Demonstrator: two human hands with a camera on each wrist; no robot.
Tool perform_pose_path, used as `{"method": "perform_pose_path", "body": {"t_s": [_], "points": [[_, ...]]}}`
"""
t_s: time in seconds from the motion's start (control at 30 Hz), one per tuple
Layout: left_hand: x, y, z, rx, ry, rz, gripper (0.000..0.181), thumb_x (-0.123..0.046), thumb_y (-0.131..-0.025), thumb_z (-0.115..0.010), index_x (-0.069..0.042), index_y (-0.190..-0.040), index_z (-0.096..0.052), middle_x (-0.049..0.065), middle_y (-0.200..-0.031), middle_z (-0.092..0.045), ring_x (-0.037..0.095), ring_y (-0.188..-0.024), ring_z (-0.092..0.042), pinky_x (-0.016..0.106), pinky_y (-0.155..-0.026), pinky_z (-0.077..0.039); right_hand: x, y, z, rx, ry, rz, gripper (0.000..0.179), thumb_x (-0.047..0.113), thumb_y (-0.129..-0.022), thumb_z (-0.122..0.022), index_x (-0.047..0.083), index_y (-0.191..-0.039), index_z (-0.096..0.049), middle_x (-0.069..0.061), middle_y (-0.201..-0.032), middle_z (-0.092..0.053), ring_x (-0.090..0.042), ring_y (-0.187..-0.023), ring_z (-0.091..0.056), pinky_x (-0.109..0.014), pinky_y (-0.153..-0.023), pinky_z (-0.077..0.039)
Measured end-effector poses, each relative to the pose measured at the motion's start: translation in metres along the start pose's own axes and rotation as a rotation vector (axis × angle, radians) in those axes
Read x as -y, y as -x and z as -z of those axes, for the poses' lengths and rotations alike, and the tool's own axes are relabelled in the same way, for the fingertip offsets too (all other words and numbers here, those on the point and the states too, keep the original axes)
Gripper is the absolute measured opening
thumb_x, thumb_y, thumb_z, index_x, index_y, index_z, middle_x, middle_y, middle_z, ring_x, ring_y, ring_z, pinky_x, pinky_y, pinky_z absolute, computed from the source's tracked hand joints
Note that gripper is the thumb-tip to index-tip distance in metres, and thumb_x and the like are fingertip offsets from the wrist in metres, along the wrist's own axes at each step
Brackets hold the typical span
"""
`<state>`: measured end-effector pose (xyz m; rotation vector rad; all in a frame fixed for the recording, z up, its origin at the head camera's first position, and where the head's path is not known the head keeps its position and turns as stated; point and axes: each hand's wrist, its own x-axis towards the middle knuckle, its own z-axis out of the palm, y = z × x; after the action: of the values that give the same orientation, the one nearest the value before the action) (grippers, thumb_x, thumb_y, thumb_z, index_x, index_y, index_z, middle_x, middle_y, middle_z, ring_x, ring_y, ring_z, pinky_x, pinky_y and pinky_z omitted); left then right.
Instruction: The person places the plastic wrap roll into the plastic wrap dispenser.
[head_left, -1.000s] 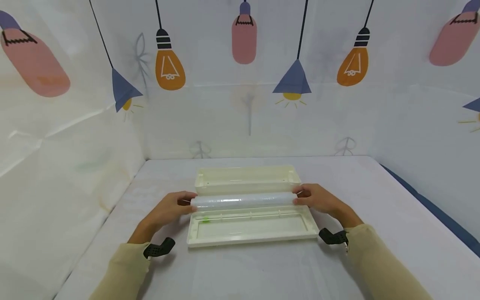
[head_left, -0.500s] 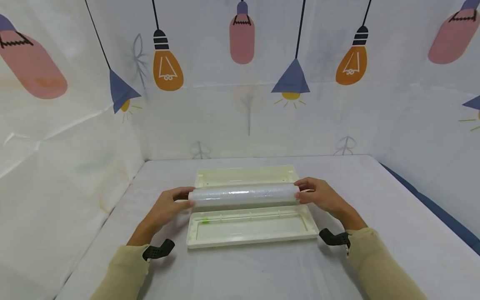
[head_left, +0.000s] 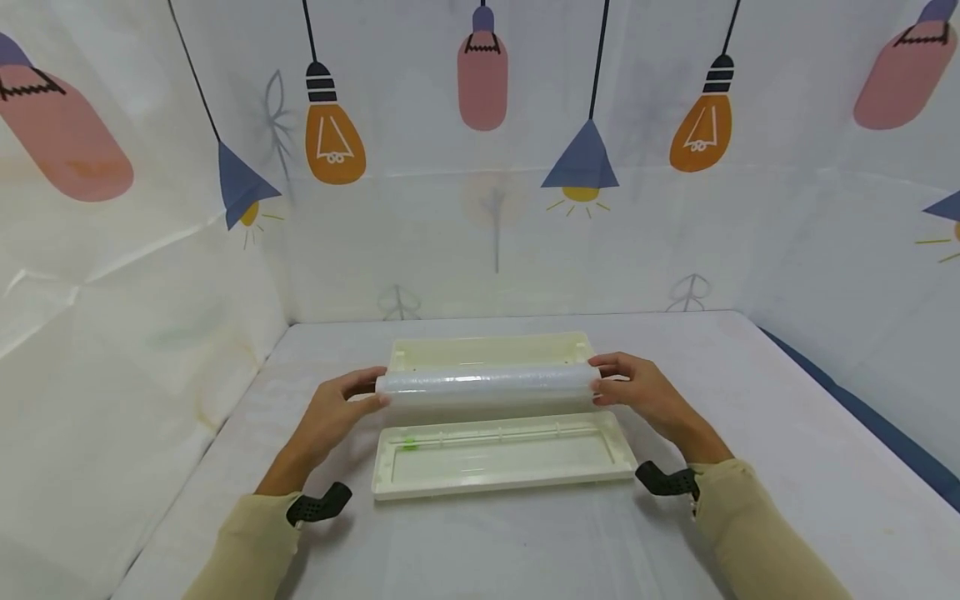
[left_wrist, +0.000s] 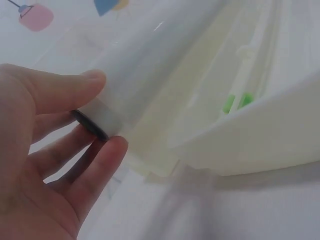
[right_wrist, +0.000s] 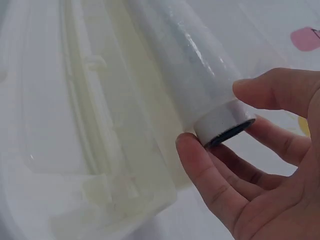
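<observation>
A roll of cling film (head_left: pixel 487 386) lies level between my hands, above a cream plastic box. My left hand (head_left: pixel 330 417) holds its left end between thumb and fingers. At the other end, my right hand (head_left: pixel 647 402) grips it the same way. Both wrist views show a hollow core with a dark opening, the left core end (left_wrist: pixel 97 120) and the right core end (right_wrist: pixel 225 122). Behind the roll stands the open box (head_left: pixel 491 350), partly hidden by it. Nearer to me is the box's lid (head_left: pixel 510 467), inner side up, with a green slider (head_left: pixel 408 445) on its rail.
The box and lid rest on a white-covered table (head_left: pixel 480 550). A printed sheet (head_left: pixel 480 250) with lamp pictures stands behind the table and along its sides. Black wrist mounts (head_left: pixel 318 503) stick out from both sleeves.
Both hands have raised the cling film roll from just behind the lid up and slightly back, so it now covers more of the box. The box and lid have stayed in place.
</observation>
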<state>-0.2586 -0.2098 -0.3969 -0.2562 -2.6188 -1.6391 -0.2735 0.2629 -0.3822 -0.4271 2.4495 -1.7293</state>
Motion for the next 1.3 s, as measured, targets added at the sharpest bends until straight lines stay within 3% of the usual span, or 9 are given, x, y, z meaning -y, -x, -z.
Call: {"method": "perform_pose_path", "body": {"t_s": [0.17, 0.33, 0.73, 1.1, 1.3], "points": [[0.0, -0.001, -0.002, -0.021, 0.026, 0.01, 0.062, -0.031, -0.089, -0.078, -0.008, -0.142, -0.056, 0.012, -0.137, -0.06, 0.031, -0.128, -0.053, 0.054, -0.107, -0.039, 0.005, -0.001, -0.003, -0.029, -0.063, 0.006, 0.056, 0.015, -0.095, -0.07, -0.008, -0.14, -0.046, -0.029, -0.133, -0.047, -0.041, -0.103, -0.067, -0.036, -0.091, -0.055], [-0.001, -0.003, -0.006, -0.028, 0.044, 0.004, 0.062, -0.031, -0.088, -0.08, -0.007, -0.14, -0.058, 0.012, -0.135, -0.061, 0.03, -0.127, -0.054, 0.051, -0.106, -0.041, 0.008, 0.0, -0.005, -0.076, -0.139, -0.012, 0.056, 0.009, -0.095, -0.07, -0.011, -0.141, -0.044, -0.032, -0.133, -0.048, -0.032, -0.101, -0.067, -0.041, -0.092, -0.055], [-0.007, -0.005, -0.008, -0.042, 0.062, 0.002, 0.059, -0.03, -0.088, -0.079, -0.008, -0.139, -0.059, 0.013, -0.135, -0.061, 0.03, -0.128, -0.053, 0.05, -0.105, -0.043, 0.015, 0.004, -0.002, -0.104, -0.143, -0.025, 0.056, 0.009, -0.096, -0.067, -0.012, -0.142, -0.043, -0.031, -0.132, -0.048, -0.024, -0.1, -0.066, -0.042, -0.091, -0.055], [-0.01, -0.003, -0.007, -0.069, 0.1, -0.017, 0.058, -0.028, -0.089, -0.078, -0.008, -0.14, -0.059, 0.01, -0.135, -0.062, 0.025, -0.125, -0.055, 0.021, -0.092, -0.047, 0.02, 0.003, -0.003, -0.111, -0.146, 0.008, 0.054, 0.011, -0.097, -0.067, -0.01, -0.141, -0.045, -0.029, -0.132, -0.049, -0.02, -0.1, -0.067, -0.045, -0.091, -0.055], [-0.011, -0.002, -0.008, -0.087, 0.116, -0.012, 0.06, -0.03, -0.09, -0.078, -0.007, -0.142, -0.057, 0.009, -0.137, -0.06, 0.025, -0.126, -0.055, 0.019, -0.091, -0.047, 0.018, 0.002, -0.004, -0.126, -0.16, 0.033, 0.055, 0.014, -0.097, -0.068, -0.01, -0.141, -0.046, -0.025, -0.13, -0.051, -0.019, -0.099, -0.067, -0.047, -0.091, -0.055]]}}
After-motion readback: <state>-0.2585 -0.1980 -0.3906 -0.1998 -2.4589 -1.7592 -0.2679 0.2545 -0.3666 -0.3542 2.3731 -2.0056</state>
